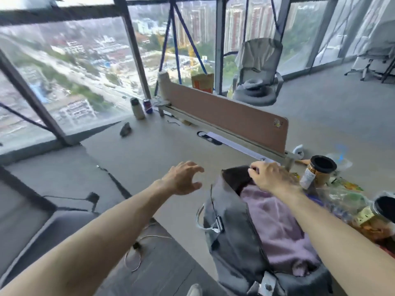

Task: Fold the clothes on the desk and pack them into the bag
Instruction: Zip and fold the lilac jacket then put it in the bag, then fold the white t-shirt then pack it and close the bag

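Head view: left hand [183, 178] is held over the desk [160, 150], fingers spread, loosely bent, nothing gripped. The far rim of the grey bag [230, 242] is pinched by the right hand [271, 177]. A purple garment [277, 227] is seen inside the open bag, under the right wrist; a jar [318, 171] is stood just right of that hand.

Two hands are in view: left hand [183, 178] and right hand [271, 178]. There are one grey bag [233, 242], one lilac garment [277, 227], two black-lidded jars, far jar [318, 171] and near jar [384, 208], one bottle [137, 108], one soda can [147, 106] and one office chair [256, 67].
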Demonstrator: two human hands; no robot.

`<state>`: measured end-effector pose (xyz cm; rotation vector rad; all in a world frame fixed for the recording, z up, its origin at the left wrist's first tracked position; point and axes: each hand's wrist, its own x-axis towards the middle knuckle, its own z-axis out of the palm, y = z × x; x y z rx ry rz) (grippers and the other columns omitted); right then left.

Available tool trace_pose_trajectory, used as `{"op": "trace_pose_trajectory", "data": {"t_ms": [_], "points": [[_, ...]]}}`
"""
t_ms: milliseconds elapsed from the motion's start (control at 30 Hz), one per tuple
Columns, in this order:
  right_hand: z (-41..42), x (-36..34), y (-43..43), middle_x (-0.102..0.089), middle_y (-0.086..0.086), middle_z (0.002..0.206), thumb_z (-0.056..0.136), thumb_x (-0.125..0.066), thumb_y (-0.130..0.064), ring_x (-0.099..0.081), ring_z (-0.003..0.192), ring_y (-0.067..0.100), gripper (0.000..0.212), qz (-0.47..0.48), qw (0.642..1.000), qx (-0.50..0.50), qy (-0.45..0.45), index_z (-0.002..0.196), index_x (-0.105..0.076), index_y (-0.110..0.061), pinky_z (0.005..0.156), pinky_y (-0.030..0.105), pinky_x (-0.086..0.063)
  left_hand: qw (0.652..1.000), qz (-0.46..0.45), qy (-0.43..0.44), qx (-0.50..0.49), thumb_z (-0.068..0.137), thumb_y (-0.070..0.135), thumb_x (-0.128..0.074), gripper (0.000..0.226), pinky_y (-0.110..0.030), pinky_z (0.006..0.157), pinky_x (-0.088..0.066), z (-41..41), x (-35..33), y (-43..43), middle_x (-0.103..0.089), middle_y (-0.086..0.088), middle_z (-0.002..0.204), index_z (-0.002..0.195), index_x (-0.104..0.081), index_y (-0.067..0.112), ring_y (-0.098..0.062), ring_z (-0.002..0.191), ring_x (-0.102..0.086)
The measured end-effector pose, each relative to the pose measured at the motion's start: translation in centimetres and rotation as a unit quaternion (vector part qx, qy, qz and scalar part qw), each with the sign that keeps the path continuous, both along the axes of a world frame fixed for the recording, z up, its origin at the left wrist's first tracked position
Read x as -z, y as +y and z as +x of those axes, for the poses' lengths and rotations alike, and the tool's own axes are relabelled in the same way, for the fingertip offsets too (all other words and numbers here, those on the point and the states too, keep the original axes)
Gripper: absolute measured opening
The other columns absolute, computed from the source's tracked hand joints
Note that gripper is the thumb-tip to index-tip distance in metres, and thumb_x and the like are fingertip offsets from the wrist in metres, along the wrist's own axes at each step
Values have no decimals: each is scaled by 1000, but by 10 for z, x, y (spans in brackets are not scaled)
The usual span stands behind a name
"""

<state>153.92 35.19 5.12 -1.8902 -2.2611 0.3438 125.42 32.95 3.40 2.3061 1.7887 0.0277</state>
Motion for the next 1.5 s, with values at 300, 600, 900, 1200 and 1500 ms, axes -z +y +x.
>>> {"op": "trace_pose_trajectory", "data": {"t_ms": [300,600,900,1200,1500], "points": [[-227,-54,-42,-65,8,129,96,-51,-42,-60,117,32,44,23,971,-230,61,136,-56,-27,92,38,-48,961,55,17,-270,92,41,-64,52,-39,109,-38,-198,-76,-176,-49,-4,143,140,-52,25,-28,132,-46],[-487,-97,-178,-62,15,132,97,-50,-38,-59,117,36,50,67,895,-439,50,146,-44,-26,88,39,-48,886,84,84,-448,91,54,-58,57,-41,107,-40,-395,-122,-392,-45,4,148,143,-47,32,-22,133,-46],[-769,-112,-336,-56,11,139,96,-49,-44,-55,122,32,54,74,829,-549,74,146,-41,-27,93,41,-48,824,78,123,-548,92,54,-56,61,-47,109,-40,-592,-153,-575,-44,0,149,146,-42,29,-26,137,-42],[-959,-111,-408,-50,11,142,99,-47,-47,-55,121,31,61,80,792,-603,46,153,-29,-25,92,42,-49,800,81,142,-577,95,59,-50,55,-46,101,-42,-752,-169,-652,-47,2,143,143,-43,32,-24,128,-49],[-1206,-98,-403,-46,10,145,97,-46,-51,-49,126,29,61,105,781,-612,60,150,-32,-25,88,39,-46,807,56,189,-557,95,62,-46,60,-48,104,-39,-982,-159,-642,-45,0,145,145,-39,29,-23,133,-43]]}}
